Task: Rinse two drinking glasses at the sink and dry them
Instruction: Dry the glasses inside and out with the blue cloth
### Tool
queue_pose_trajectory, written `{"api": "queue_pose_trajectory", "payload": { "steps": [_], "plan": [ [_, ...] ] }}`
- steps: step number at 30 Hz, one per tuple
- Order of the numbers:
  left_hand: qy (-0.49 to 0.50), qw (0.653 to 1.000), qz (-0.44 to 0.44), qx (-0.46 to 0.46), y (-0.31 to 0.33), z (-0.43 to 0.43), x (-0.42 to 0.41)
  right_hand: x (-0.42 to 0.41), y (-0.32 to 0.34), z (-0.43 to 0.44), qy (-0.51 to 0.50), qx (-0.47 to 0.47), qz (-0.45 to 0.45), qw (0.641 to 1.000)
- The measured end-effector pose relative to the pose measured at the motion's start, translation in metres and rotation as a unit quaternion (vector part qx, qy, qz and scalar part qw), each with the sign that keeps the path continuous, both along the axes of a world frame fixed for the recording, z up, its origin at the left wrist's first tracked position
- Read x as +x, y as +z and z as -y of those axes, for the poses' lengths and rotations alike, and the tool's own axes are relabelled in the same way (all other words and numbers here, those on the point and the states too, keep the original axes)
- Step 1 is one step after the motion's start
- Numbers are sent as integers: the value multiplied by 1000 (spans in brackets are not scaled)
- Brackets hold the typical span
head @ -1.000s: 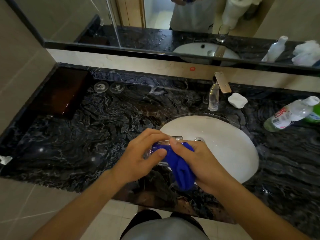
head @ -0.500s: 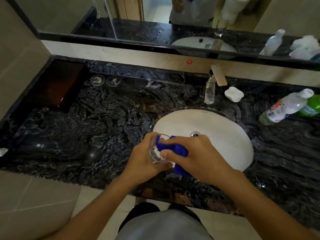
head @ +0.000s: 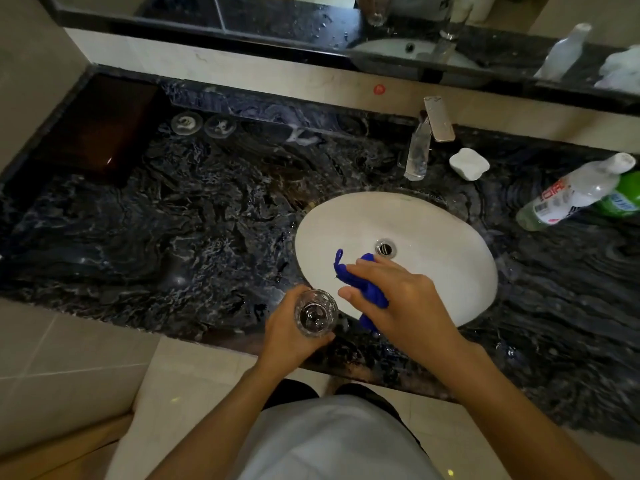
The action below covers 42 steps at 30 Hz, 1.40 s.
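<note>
Glass (head: 316, 313) gripped mouth-up by left hand (head: 291, 337) beside sink (head: 433, 271); right hand (head: 405, 303) bunches cloth (head: 367, 289) over sink, likely for wiping inside.

A dark, marbled stone countertop (head: 173, 237) ran wall to wall, glinting wetly in dim, soft light. Along its back edge stood a pale beige backsplash (head: 242, 69) bearing a small red sticker (head: 379, 89), with a black-framed mirror (head: 277, 12) above. A beige tiled wall (head: 27, 64) closed the left end; large beige floor tiles (head: 69, 368) lay below the front edge.
</note>
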<state>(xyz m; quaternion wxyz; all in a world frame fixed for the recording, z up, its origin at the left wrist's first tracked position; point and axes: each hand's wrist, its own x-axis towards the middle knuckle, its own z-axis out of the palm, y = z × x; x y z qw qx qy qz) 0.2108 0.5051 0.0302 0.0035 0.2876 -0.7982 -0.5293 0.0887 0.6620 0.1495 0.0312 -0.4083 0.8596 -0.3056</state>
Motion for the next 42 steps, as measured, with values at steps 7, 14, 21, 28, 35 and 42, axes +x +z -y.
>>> {"api": "queue_pose_trajectory", "payload": {
  "steps": [7, 14, 21, 28, 35, 42],
  "plan": [
    [6, 1000, -1, -25, -10, -11, 4, 1, -16, -10, 19, 22, -46, 999],
    [11, 999, -11, -28, -17, -17, 7, -1, -23, -18, 40, 8, -66, 997],
    [-29, 999, 11, -36, -16, -13, 13, -6, -20, -31, 24, -4, -60, 998],
    [-192, 949, -57, -245, 8, -29, -7, -17, -12, -56, -6, -8, -69, 998],
    [-374, 904, -61, -198, 5, -102, -51, -23, -2, -112, -82, 44, -81, 992],
    [-375, 926, -18, -40, -29, -159, -76, -16, -6, -175, -151, 62, -77, 984]
  ]
}}
